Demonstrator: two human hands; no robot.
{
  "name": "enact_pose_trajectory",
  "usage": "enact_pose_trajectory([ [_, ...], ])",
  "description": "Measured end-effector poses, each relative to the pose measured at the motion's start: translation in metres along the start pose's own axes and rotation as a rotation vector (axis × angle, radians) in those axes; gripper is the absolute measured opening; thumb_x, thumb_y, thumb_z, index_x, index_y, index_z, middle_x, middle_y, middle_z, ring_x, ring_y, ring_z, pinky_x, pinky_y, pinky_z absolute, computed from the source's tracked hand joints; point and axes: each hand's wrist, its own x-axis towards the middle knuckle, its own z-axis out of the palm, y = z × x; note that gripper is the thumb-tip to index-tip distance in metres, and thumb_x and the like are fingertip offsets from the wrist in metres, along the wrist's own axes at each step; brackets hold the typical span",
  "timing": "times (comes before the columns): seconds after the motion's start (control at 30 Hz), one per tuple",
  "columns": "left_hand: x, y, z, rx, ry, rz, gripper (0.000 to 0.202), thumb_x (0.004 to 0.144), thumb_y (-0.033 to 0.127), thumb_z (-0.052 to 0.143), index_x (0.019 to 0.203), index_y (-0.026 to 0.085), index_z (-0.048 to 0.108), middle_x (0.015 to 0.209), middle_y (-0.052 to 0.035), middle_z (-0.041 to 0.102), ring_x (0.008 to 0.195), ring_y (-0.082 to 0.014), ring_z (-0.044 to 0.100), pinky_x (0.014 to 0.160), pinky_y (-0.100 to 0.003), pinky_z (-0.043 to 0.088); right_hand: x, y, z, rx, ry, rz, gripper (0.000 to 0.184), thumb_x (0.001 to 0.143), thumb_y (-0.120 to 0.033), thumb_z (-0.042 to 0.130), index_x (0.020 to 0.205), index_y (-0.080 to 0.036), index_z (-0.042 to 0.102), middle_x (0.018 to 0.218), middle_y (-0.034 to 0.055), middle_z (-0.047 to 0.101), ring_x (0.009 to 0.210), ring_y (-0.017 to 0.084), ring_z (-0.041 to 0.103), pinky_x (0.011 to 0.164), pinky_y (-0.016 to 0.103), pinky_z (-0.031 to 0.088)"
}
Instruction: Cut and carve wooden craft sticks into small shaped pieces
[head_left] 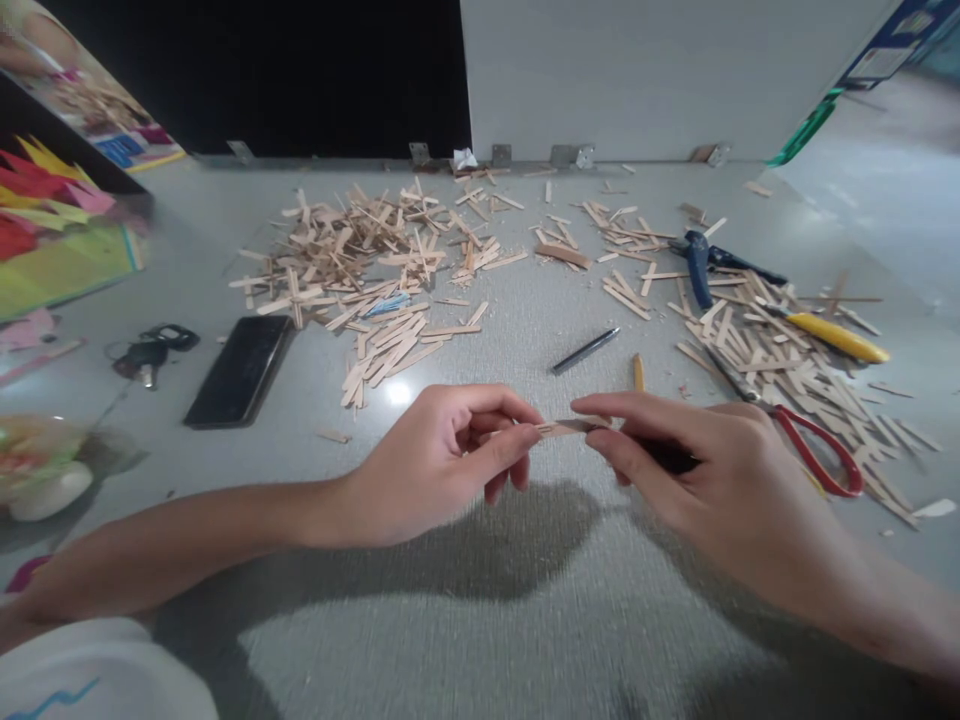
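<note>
My left hand [465, 445] pinches a short flat wooden craft stick [551, 431] between thumb and fingertips, above the table. From the right, my right hand [697, 470] is closed on a small knife; its thin grey blade [576, 425] lies against the stick, and a dark handle shows partly inside the palm. Just beyond the hands a dark pen [586, 350] and a short yellow piece [638, 372] rest on the table.
Craft sticks [360, 240] lie heaped at the back, with more pieces [795, 370] at right. Among those are blue-handled cutters [699, 268], a yellow-handled tool [840, 337] and a red-handled tool [821, 450]. On the left are a phone [240, 372] and keys [146, 357]. A panel [660, 80] stands behind.
</note>
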Motion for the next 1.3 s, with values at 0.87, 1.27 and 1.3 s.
enact_pose_trajectory([
  [0.87,-0.005,-0.019,0.006,0.239,0.081,0.204,0.015,0.106,0.027,0.060,0.094,0.018,0.061,0.076,-0.0018,0.076,0.054,-0.0100,0.068,0.053,-0.019,0.054,-0.002,-0.002,0.011,-0.142,-0.027,0.020,0.027,0.102,-0.025,0.063,0.122,-0.024,0.081,0.053,-0.0051,0.069,0.038,0.013,0.055,0.041,0.029,0.034],
  [1.27,-0.005,-0.028,0.007,0.440,0.129,0.355,0.023,0.112,0.036,0.055,0.099,0.019,0.059,0.077,-0.0015,0.077,0.056,-0.0097,0.070,0.055,-0.018,0.054,-0.010,-0.003,0.025,-0.255,0.083,-0.019,0.019,0.106,-0.024,0.061,0.124,-0.021,0.068,0.056,-0.0070,0.070,0.041,0.014,0.059,0.045,0.024,0.036],
  [1.3,-0.005,-0.029,0.007,0.441,0.132,0.361,0.022,0.112,0.036,0.055,0.099,0.019,0.059,0.076,-0.0014,0.077,0.056,-0.0098,0.070,0.055,-0.018,0.055,-0.012,-0.001,0.028,-0.290,0.108,-0.040,0.016,0.108,-0.025,0.058,0.121,-0.021,0.066,0.058,-0.0054,0.072,0.041,0.014,0.060,0.044,0.024,0.033],
])
